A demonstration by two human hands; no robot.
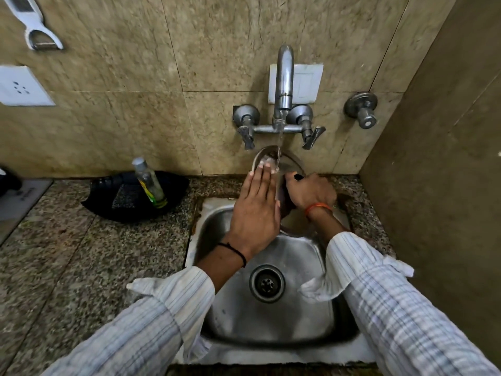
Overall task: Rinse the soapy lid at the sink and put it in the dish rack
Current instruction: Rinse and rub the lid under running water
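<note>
Water runs in a thin stream from the curved chrome wall tap [283,77] onto a round stainless-steel lid [267,158], which stands tilted on edge above the back of the square steel sink [271,316]. The left hand [256,210] lies flat and open against the lid's near face, fingers straight and together, their tips under the stream beside a patch of white suds. The right hand [311,192] is curled closed around the lid's black knob [298,176] on the far side, an orange thread at its wrist. Both striped shirt sleeves are pushed back. On the speckled granite counter [81,253] to the left sits a black dish [135,196] holding a dark scrub pad [124,198] and a clear plastic bottle [150,183] that leans inside it.
</note>
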